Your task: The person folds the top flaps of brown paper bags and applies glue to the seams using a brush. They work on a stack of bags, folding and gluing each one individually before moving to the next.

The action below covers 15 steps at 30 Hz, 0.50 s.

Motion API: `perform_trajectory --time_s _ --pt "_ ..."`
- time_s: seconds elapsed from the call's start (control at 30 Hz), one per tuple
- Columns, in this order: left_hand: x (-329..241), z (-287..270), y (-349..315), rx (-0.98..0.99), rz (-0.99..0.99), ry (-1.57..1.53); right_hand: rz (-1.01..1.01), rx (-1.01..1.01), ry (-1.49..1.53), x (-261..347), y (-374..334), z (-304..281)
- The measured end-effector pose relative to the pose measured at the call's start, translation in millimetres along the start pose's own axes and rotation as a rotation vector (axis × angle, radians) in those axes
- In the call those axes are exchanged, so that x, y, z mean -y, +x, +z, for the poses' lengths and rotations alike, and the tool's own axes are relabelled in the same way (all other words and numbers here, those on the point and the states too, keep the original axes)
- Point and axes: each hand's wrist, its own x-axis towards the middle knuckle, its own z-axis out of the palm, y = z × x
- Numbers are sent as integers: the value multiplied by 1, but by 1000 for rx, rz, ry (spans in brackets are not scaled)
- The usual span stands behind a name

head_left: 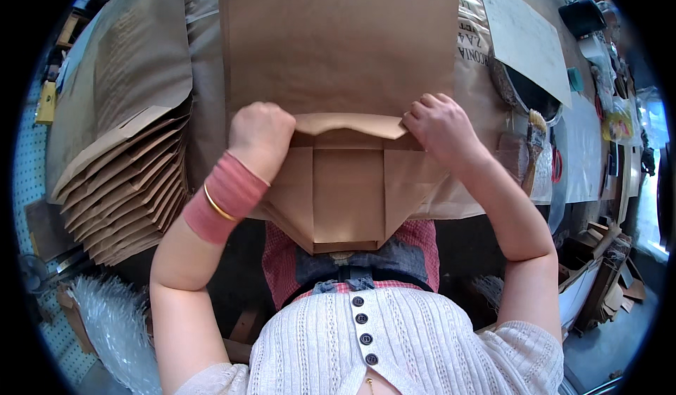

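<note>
A large brown paper bag lies flat on the table in front of me, its near end opened out into a folded, box-like shape. My left hand is closed on the left end of a paper flap that stands up across this end. At the flap's right end, my right hand pinches the paper between thumb and fingers. Between the hands the flap bows and its edge curls. Below it, the creased bottom panel hangs over the table's near edge toward my waist.
A fanned stack of brown paper bags lies at the left. To the right are a pale board over a dark bowl, a paintbrush and red-handled scissors. Clear plastic strips fill the lower left.
</note>
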Motion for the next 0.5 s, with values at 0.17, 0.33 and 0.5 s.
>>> perform_trajectory --time_s 0.17,0.33,0.5 --pt "-21 5 -32 -80 283 -382 30 -131 341 46 -8 13" --pt "-45 17 -42 -12 146 -448 119 -142 435 81 -4 26" --pt "-10 35 -59 -95 -21 -455 337 -118 396 59 -41 21"
